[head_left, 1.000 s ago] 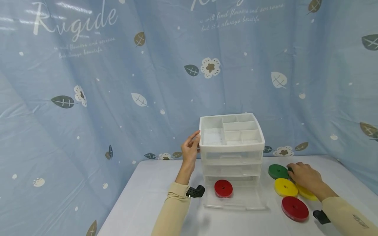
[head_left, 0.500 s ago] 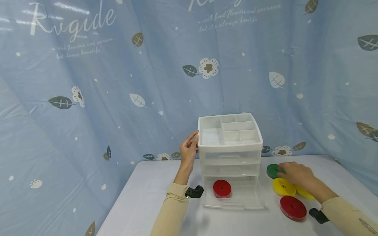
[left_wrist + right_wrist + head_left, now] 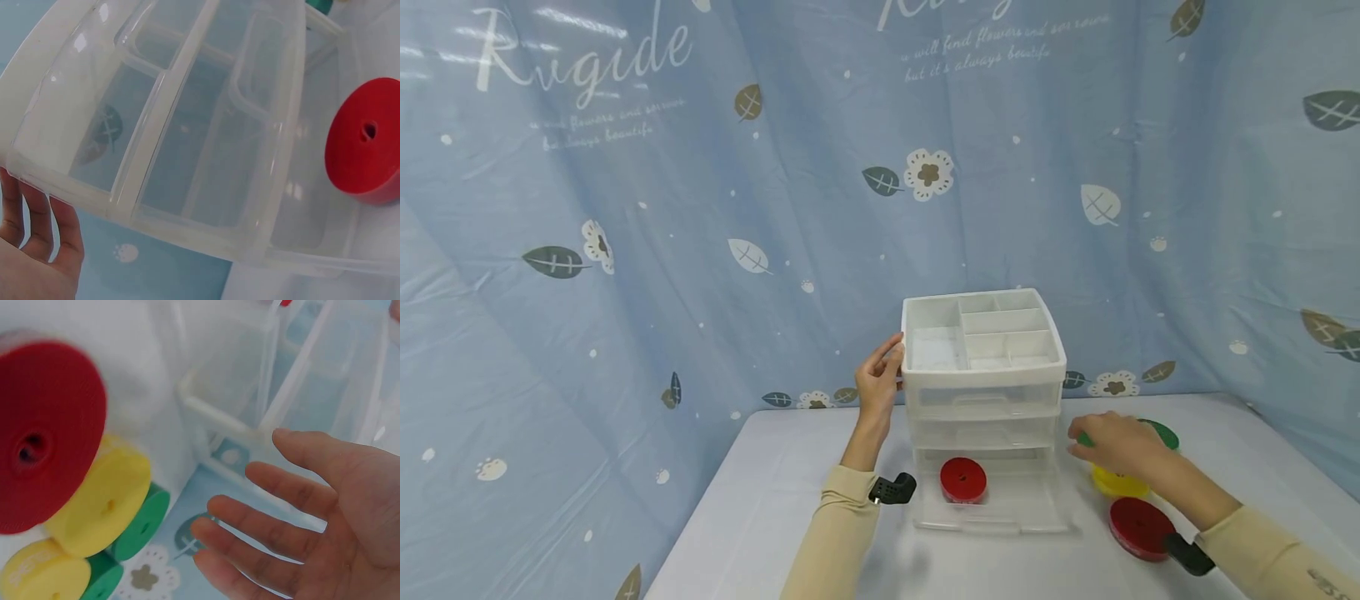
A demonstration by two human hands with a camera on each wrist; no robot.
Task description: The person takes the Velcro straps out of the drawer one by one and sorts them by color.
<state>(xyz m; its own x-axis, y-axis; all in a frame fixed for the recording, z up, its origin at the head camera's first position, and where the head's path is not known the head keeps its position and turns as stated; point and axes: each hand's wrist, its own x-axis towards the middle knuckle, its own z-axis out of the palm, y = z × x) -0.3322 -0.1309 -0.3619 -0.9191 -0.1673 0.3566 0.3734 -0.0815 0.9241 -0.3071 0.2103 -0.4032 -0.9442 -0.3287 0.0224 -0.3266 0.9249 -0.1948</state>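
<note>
A white drawer unit (image 3: 983,379) with a divided top tray stands on the table, its clear bottom drawer (image 3: 1022,500) pulled out. In that drawer lies a red tape roll (image 3: 963,480). My left hand (image 3: 880,385) touches the unit's left side near the top; in the left wrist view its fingers (image 3: 65,231) rest against the wall. To the unit's right, my right hand (image 3: 1116,446) hovers over green and yellow rolls, partly hiding them. The right wrist view shows its fingers spread, holding nothing, beside the unit.
Right of the unit lie a second red roll (image 3: 1141,528), yellow rolls (image 3: 100,500) and green rolls (image 3: 142,524), close together on the white table (image 3: 775,500). A blue patterned curtain (image 3: 820,208) hangs behind the table.
My right hand has moved left across the rolls toward the drawer unit, uncovering a green roll at the right. The left hand stays against the unit's side.
</note>
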